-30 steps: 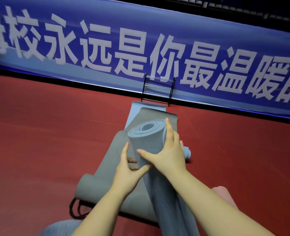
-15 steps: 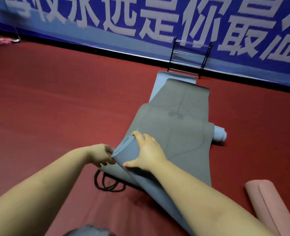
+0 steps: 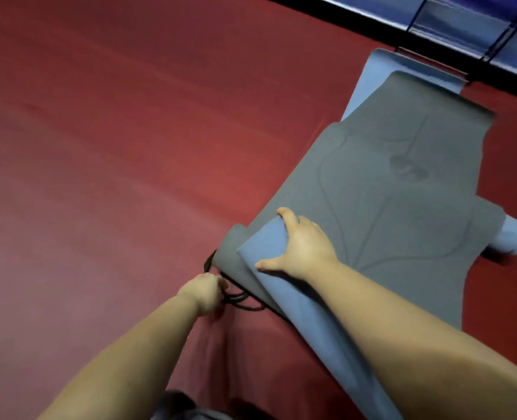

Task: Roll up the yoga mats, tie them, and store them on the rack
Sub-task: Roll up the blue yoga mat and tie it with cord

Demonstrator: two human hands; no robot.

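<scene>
A rolled blue mat point(image 3: 284, 286) lies slanted across the near edge of a flat grey mat point(image 3: 387, 189). My right hand point(image 3: 301, 247) grips the roll's far end and presses it down. My left hand point(image 3: 204, 291) is closed on black straps point(image 3: 242, 301) that lie on the red floor at the grey mat's near left corner. A second blue mat point(image 3: 372, 77) lies flat under the grey one, and its rolled end point(image 3: 513, 241) sticks out at the right. The black rack point(image 3: 433, 57) stands at the far end, mostly cut off by the frame.
Red floor point(image 3: 114, 147) stretches wide to the left. A blue banner wall point(image 3: 451, 16) with a black base runs along the top right. Dark clothing point(image 3: 187, 409) shows at the bottom edge.
The view has swung down and left. My right hand has lowered the blue roll onto the grey mat. My left hand let go of the roll and closed on the black straps.
</scene>
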